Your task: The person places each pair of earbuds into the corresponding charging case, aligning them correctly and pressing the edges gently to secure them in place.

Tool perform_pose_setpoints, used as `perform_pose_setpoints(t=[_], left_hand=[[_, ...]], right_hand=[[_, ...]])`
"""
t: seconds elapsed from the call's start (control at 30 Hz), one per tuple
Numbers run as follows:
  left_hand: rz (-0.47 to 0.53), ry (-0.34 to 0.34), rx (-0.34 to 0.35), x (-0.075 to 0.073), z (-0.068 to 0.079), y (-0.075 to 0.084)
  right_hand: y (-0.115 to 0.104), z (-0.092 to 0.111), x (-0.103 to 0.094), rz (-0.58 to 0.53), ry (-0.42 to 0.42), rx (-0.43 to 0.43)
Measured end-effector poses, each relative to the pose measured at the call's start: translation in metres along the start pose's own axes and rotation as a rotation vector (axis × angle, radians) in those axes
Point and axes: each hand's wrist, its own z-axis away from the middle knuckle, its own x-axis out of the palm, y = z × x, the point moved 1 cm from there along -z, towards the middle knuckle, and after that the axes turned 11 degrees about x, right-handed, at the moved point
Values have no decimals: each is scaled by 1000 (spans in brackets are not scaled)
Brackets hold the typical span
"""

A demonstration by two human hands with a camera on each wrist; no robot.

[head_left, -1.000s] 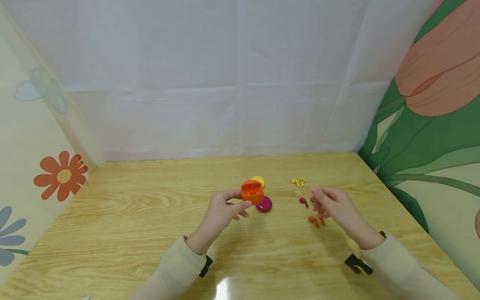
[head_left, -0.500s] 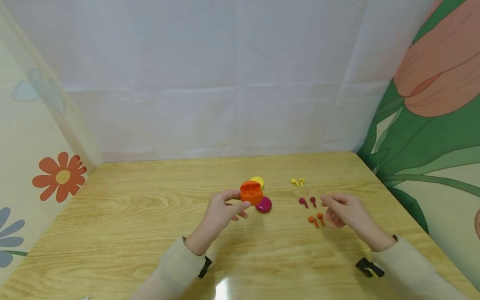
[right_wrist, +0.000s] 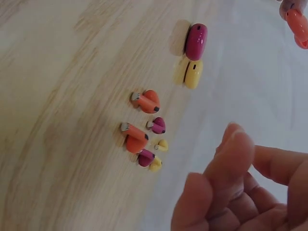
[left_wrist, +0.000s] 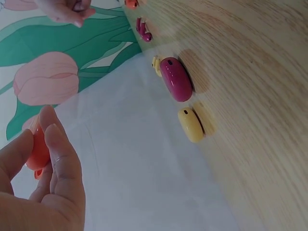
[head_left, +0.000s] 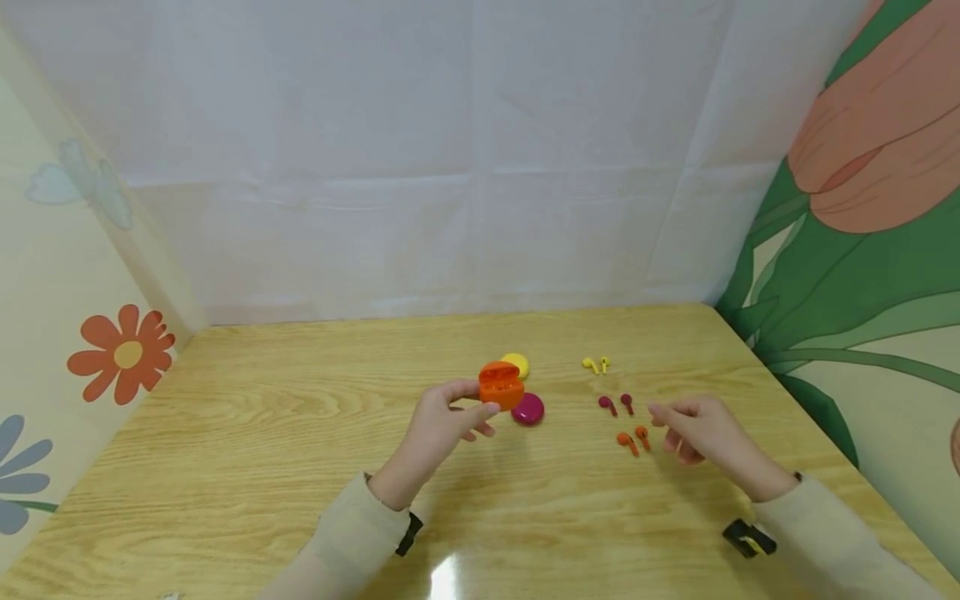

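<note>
My left hand (head_left: 438,429) pinches an orange earbud case (head_left: 501,393) between thumb and fingers, held above the table with its lid raised. In the left wrist view the thumb and fingertips press the sides of that case. My right hand (head_left: 703,432) hovers just right of the earbuds, its fingers loosely bent and nothing between them in the right wrist view. Nearest to it lies a pair of orange earbuds (right_wrist: 134,137). Behind these are two magenta earbuds (head_left: 606,402), and farther back a yellow pair (head_left: 590,364).
A closed magenta earbud case (head_left: 529,410) rests on the wooden table (head_left: 300,467), partly behind the orange one. A closed yellow case (head_left: 519,363) sits farther back. A white cloth (head_left: 420,167) hangs along the table's far edge, with flower-painted panels at both sides.
My right hand has drawn back to the right and toward me, uncovering the orange and magenta earbuds. The left hand and the orange case have barely shifted.
</note>
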Motion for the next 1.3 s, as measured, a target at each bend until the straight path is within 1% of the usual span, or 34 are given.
perform_pose_setpoints(t=[0.23, 0.4, 0.53, 0.63, 0.8, 1.07, 1.3], left_hand=[[-2, -1, -3, 1, 0, 1], [5, 1, -7, 1, 0, 1], [2, -1, -4, 1, -1, 0], [-1, -4, 0, 0, -1, 0], [-3, -8, 3, 0, 0, 0], [-2, -5, -2, 0, 1, 0], [-2, -2, -7, 0, 0, 0]], right_hand=[[8, -4, -2, 24, -29, 34], [15, -9, -3, 59, -71, 53], [20, -14, -3, 71, -98, 60], [23, -16, -2, 80, -110, 48], [25, -20, 1, 105, -116, 34], [26, -21, 7, 187, -103, 32], [25, -24, 9, 186, -109, 75]])
